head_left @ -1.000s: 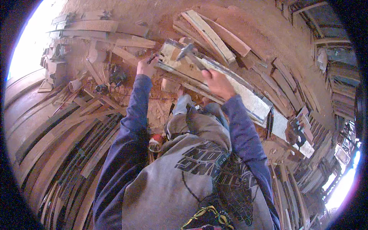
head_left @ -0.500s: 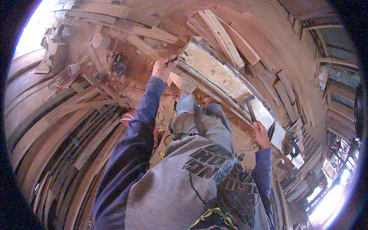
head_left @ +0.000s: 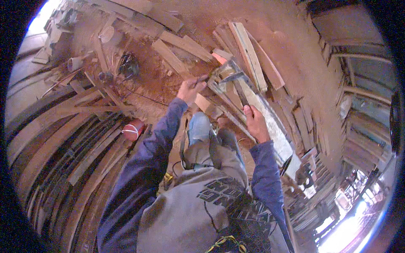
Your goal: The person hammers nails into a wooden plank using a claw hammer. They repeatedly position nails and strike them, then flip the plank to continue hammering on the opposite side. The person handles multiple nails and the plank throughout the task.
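Note:
My right hand (head_left: 256,124) is wrapped round the handle of a hammer (head_left: 241,92). The hammer's dark head lies over the far end of a long, narrow wooden bench (head_left: 276,134) with a worn, pale top. Beside that same end, my left hand (head_left: 190,90) is closed, its fingers pinched round a short, dark, thin piece (head_left: 203,78) pointing toward the bench's corner. Its exact kind is too small to make out. Just below the left hand, a light wood block (head_left: 205,104) sits near my knee.
Loose planks (head_left: 249,55) lie beyond the bench, and more boards (head_left: 171,57) lie on the reddish ground. A red bucket (head_left: 133,130) stands at my left, near long stacked timber (head_left: 63,156). Farther off are a black bag (head_left: 128,65) and a pale bucket (head_left: 107,34).
My right hand has swung the hammer leftward and away from me along the bench, to near my left hand. My left hand remains at the bench's far end. The whole view has shifted slightly.

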Demonstrator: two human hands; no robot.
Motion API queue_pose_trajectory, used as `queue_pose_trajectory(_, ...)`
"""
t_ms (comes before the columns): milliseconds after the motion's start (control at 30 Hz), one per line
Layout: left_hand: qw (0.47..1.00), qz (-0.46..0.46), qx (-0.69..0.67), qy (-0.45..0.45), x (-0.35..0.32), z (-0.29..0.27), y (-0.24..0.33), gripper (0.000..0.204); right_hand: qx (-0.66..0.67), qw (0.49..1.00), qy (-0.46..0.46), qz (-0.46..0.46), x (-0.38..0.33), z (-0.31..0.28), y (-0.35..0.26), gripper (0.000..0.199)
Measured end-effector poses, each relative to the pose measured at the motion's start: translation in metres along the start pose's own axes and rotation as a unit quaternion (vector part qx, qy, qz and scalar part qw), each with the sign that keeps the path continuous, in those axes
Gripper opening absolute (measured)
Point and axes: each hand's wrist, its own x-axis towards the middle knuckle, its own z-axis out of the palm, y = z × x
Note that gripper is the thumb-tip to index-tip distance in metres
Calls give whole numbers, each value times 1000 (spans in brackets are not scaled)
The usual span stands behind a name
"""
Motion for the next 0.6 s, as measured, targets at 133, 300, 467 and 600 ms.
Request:
queue_pose_trajectory(133,998,8,-39,58,-17,23,-5,39,22,998,-33,56,4,-8,-26,51)
queue_pose_trajectory(300,988,79,58,116,-30,32,-7,40,-7,996,39,81,17,-4,-46,53)
queue_pose_trajectory(467,993,40,36,103,-31,27,7,41,-81,993,78,-18,43,-4,-69,57)
queue_pose_trajectory(600,987,63,116,88,-32,23,15,42,-91,992,88,-24,44,-5,-82,55)
